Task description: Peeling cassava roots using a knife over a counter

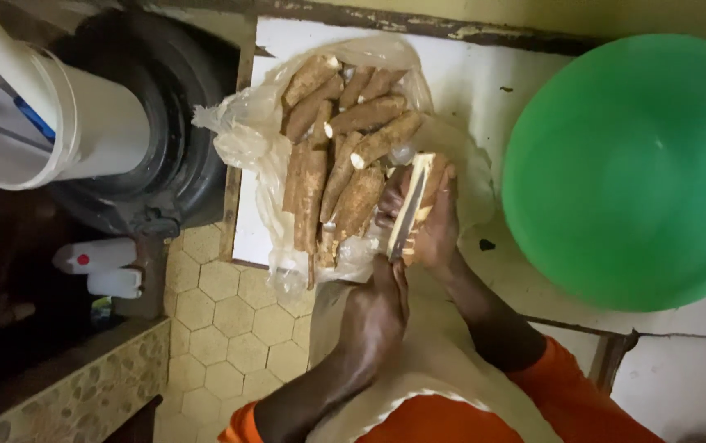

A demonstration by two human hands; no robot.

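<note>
My right hand (439,226) grips a brown cassava root (433,168) with pale flesh showing where the skin is cut away. My left hand (376,316) is closed around a knife's handle. The knife blade (406,217) lies along the root's cut face. Both hands work at the near right edge of a pile of unpeeled cassava roots (340,143), which lies on a clear plastic bag (242,135) spread over a white table (484,90). Orange sleeves cover my upper arms.
A large green plastic basin (632,172) stands on the table to the right. On the left, a white bucket (82,123) sits on a black drum (180,148). White bottles (98,267) lie lower left. Hexagon-tiled floor (230,320) shows below the table edge.
</note>
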